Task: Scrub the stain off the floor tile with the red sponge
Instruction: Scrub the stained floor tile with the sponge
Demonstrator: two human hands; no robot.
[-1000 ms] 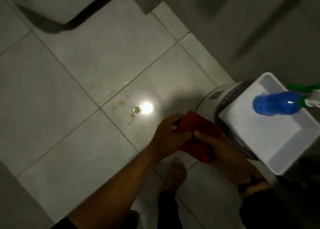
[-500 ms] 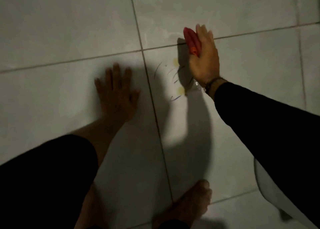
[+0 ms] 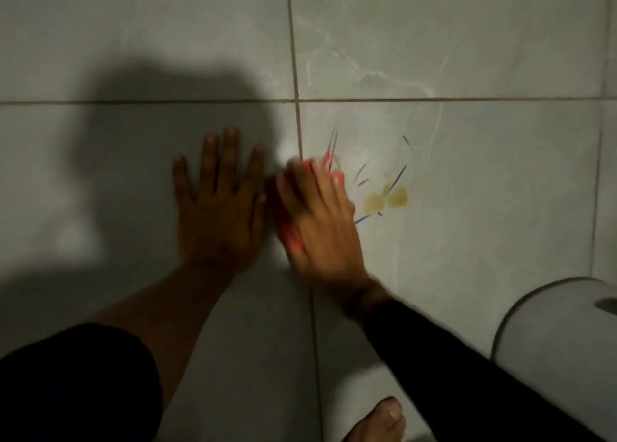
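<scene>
The stain (image 3: pixel 385 199) shows as two yellowish blotches with thin blue and dark streaks around them on a pale grey floor tile (image 3: pixel 484 181). My right hand (image 3: pixel 320 221) presses the red sponge (image 3: pixel 288 233) flat on the floor just left of the stain, over the grout line; the hand is blurred with motion. Only the sponge's edges show, red at the fingertips and under the palm. My left hand (image 3: pixel 218 201) lies flat on the neighbouring tile, fingers spread, holding nothing, right beside the sponge.
A white rounded container (image 3: pixel 554 328) stands at the lower right edge. My bare foot (image 3: pixel 377 421) rests at the bottom. A dark shadow covers the tiles at upper left. Grout lines cross just above the hands.
My right hand has swept the sponge down and left, from above the stain to beside my left hand. The view has come closer to the floor; my left hand stays planted.
</scene>
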